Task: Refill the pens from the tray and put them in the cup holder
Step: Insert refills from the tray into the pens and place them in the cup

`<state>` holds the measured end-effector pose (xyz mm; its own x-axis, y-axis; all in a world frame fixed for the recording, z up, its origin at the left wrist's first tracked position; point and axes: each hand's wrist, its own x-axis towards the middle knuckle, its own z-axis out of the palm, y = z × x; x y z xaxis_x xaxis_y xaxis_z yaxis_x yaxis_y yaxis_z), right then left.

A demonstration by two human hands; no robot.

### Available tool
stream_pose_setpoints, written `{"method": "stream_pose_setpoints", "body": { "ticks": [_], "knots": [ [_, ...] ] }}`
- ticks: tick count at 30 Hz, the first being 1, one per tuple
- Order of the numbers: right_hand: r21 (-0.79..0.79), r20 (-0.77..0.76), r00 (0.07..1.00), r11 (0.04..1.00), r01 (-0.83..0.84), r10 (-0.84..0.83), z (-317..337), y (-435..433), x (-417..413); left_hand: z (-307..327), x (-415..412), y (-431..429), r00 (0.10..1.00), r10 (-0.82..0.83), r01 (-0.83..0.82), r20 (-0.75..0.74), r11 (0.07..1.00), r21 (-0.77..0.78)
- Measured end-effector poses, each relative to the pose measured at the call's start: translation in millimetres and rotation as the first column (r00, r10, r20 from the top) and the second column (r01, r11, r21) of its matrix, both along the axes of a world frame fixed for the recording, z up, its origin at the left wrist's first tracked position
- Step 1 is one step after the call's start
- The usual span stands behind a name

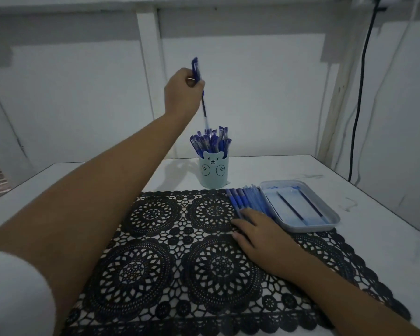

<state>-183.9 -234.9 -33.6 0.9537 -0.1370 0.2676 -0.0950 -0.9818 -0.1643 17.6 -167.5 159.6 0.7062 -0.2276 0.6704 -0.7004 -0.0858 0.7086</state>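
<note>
I log the following.

1. Sleeve (15, 292): white, lower left corner, with a bare forearm extending up and away from it.
2. Left grip (182, 90): raised over the far side of the desk (374, 238), fingers curled round the capped end of a blue pen (203, 105). The pen hangs nearly upright, tip down, directly above the cup. I cannot tell whether the tip touches the bunch beneath.
3. Cup (214, 172): pale blue with a bear face on the front, standing at the mat's far edge.
4. Bunch (211, 140): blue pens, caps up, filling the cup.
5. Mat (180, 251): black lace, spread over the desk's near half.
6. Row (246, 198): blue pens lying side by side on the mat, against the tray's left wall.
7. Right grip (260, 235): flat, fingers straight, holding nothing. It rests on the mat with its fingertips at the row's near ends.
8. Tray (330, 212): pale, near edge on the mat.
9. Refills (290, 207): two, dark, lying apart in the tray.
10. Cable (359, 93): black, running down the wall at far right.
</note>
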Motion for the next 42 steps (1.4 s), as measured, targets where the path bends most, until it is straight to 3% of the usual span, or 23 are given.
{"method": "stream_pose_setpoints", "body": {
  "ticks": [9,11,14,16,22,25,30,33,37,40,42],
  "knots": [
    [0.011,0.013,1.0,1.0,-0.026,0.026,1,1,0,-51,13,-28,0.996,-0.019,-0.003,0.085,0.968,0.252],
    [0.006,0.016,0.999,0.999,-0.037,0.037,3,2,-1,-59,16,-27,0.991,-0.009,-0.049,0.134,0.906,0.42],
    [0.005,0.013,0.999,0.999,-0.045,0.045,5,3,-3,-72,22,-23,0.951,0.065,-0.243,0.304,0.763,0.599],
    [-0.003,0.005,0.999,0.999,-0.033,0.033,7,3,-3,-75,22,-18,0.936,0.073,-0.277,0.344,0.755,0.594],
    [-0.073,0.227,0.965,0.985,0.155,-0.135,5,-1,1,-77,-5,16,0.939,0.041,-0.18,0.341,0.904,0.388],
    [-0.137,0.199,0.949,0.953,0.272,-0.243,9,4,0,-99,-26,47,0.936,-0.066,-0.111,0.346,0.877,0.467],
    [-0.182,0.1,0.942,0.925,0.334,-0.321,15,18,2,-139,-50,89,0.959,-0.16,-0.027,0.232,0.768,0.64],
    [-0.156,0.079,0.943,0.93,0.332,-0.323,17,21,2,-148,-65,100,0.986,-0.123,0.025,0.116,0.787,0.616],
    [-0.005,0.216,0.928,0.95,0.311,-0.303,15,26,4,-159,-82,95,0.979,-0.059,0.156,-0.195,0.831,0.533],
    [0.058,0.446,0.87,0.977,0.205,-0.209,14,33,4,-162,-90,89,0.911,-0.089,0.285,-0.403,0.842,0.458],
    [0.014,0.476,0.871,0.991,0.134,-0.124,14,41,0,-159,-94,86,0.824,-0.179,0.389,-0.538,0.868,0.307]
  ]
}}
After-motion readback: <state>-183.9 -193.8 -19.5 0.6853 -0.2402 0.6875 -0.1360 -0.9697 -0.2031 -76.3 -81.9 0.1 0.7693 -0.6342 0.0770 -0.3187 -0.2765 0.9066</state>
